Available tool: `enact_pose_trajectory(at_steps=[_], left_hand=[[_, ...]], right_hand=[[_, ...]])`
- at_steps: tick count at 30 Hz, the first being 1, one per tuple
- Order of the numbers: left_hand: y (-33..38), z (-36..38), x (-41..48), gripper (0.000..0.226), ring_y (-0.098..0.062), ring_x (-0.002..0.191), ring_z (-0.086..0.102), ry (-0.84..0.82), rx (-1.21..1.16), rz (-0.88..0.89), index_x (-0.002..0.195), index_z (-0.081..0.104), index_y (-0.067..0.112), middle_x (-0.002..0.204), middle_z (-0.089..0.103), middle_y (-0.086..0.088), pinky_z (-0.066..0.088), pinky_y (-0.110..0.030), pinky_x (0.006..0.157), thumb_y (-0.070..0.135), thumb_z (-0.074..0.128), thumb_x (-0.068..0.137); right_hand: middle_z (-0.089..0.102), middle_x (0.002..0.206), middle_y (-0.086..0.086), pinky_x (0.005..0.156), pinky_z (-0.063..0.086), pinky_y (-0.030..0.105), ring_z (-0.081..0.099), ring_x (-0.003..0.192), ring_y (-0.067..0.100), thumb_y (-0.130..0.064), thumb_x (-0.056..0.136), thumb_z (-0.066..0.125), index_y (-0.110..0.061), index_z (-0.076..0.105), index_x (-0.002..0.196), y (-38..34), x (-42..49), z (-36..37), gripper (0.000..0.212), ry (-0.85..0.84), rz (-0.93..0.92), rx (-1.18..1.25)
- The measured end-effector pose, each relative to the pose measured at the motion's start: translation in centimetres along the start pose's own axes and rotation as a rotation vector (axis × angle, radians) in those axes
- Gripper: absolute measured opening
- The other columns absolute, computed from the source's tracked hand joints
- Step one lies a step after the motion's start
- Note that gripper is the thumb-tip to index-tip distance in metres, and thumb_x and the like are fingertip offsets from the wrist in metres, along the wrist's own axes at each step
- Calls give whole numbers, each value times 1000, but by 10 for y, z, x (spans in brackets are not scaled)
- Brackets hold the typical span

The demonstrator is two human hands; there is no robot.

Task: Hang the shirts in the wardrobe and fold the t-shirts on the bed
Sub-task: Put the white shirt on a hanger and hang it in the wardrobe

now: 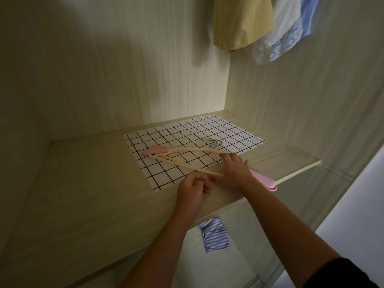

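I am looking into the wardrobe (pixel 104 69), and the checked mat (pixel 193 134) lies on its shelf (pixel 83 183). A pair of hangers (pixel 158 150), cream with pink ends, lies flat across the mat. One pink end sits at the mat's left edge, and their metal hooks (pixel 212 142) lie towards the mat's back. My left hand (pixel 193 189) is at the mat's front edge, just beside the hangers' lower bar. Its fingers are curled in, but I cannot tell whether they pinch the bar or hold nothing. Touching it on the right, my right hand (pixel 234 171) lies palm-down over the hangers at the mat's front right corner, with its fingers bent over the upper bar and gripping it. The other pink end pokes out past that hand, off the mat. Below the mat, under the shelf, there is a striped cloth (pixel 216 235). High above the mat's right side hang a yellow shirt (pixel 241 21), a lacy white garment (pixel 284 32) and a blue shirt (pixel 309 15).
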State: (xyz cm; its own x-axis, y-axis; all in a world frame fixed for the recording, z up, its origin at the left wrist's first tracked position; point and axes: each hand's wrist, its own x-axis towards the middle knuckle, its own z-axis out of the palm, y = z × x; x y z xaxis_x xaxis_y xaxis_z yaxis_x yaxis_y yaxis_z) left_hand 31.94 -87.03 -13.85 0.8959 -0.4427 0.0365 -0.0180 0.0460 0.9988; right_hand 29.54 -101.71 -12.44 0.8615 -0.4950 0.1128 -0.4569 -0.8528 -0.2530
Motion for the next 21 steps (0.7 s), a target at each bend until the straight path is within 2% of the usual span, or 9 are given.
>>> enact_pose_trajectory(at_steps=[13,21], left_hand=[[2,0,0,31,-11,55,53,-7,-23,-5,74,57,10,62,60,-5,43,-13,52,-9,39,89],[3,-1,-1,29,-12,56,53,-5,-34,-15,75,58,9,63,61,-6,44,-13,51,-9,39,90]], right_hand=[[34,140,12,113,13,52,32,133,32,-59,73,68,-17,30,142,1,17,5,89,-13,16,83],[38,136,10,114,12,52,37,129,28,-50,71,74,-18,35,138,-2,16,-2,84,-2,29,154]])
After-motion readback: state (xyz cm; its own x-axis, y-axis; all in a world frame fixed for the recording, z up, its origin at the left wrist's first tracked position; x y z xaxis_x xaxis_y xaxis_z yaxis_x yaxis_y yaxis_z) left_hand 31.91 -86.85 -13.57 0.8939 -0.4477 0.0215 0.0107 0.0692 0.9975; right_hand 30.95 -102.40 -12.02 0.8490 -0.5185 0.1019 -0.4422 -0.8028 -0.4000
